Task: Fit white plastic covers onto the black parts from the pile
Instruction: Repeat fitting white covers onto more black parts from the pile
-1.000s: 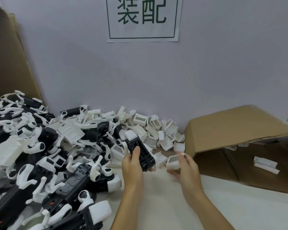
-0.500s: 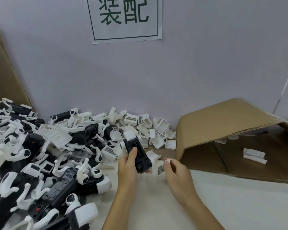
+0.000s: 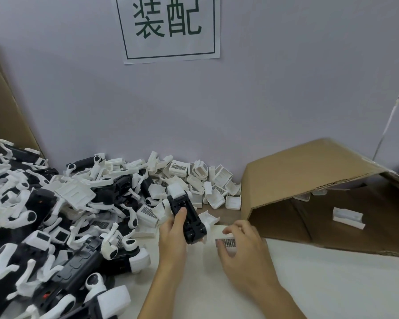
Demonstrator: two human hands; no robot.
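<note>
My left hand (image 3: 172, 236) grips a long black part (image 3: 189, 215) with my thumb pressed on its top; a white cap sits on its far end. My right hand (image 3: 242, 247) pinches a small white cover (image 3: 225, 243) with a barcode label, close to the black part's near end, slightly apart from it. A big pile of black parts with white clips (image 3: 55, 222) fills the left side. Loose white covers (image 3: 203, 183) lie heaped against the wall behind my hands.
An open cardboard box (image 3: 309, 178) lies on its side at the right, with a white piece (image 3: 348, 217) inside. A cardboard sheet (image 3: 2, 116) leans at the far left. A paper sign (image 3: 171, 28) hangs on the grey wall. White tabletop (image 3: 320, 284) stretches under my forearms.
My right hand has carried the white cover leftward and down, nearer the black part's end. My left hand keeps its grip on the black part.
</note>
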